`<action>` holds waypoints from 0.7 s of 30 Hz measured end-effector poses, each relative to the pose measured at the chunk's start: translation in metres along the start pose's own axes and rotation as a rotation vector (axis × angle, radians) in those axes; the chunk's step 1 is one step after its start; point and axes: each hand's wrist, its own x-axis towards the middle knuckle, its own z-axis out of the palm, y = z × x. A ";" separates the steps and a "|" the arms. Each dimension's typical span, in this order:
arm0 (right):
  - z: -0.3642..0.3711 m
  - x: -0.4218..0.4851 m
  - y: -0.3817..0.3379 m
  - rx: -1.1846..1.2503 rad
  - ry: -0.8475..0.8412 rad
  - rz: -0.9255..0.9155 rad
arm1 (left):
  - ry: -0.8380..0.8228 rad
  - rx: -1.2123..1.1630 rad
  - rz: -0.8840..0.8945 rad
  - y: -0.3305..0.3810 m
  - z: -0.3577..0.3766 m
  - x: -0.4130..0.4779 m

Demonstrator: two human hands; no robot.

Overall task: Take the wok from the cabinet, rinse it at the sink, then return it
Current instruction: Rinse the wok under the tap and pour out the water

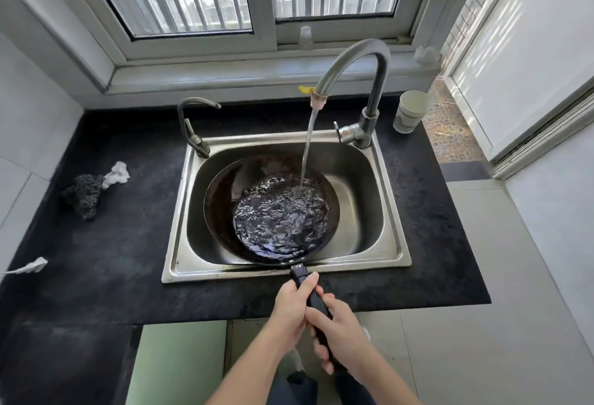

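Both hands, left hand [291, 303] and right hand [337, 330], clench the long black handle [300, 274] of a water-filled wok [273, 208] in the sink [180, 211] by the table's front edge, likely heavy, slippery

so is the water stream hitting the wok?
Touching. Head view shows the stream from the faucet landing in the wok, churning pooled water.
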 end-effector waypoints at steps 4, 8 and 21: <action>-0.012 -0.001 -0.006 0.035 -0.036 0.025 | 0.051 0.003 0.015 0.001 0.011 -0.004; -0.023 -0.003 -0.012 0.106 -0.091 0.064 | 0.125 0.016 0.019 -0.001 0.019 -0.006; -0.049 0.002 -0.015 0.315 -0.272 0.144 | 0.279 0.058 0.078 -0.006 0.036 -0.011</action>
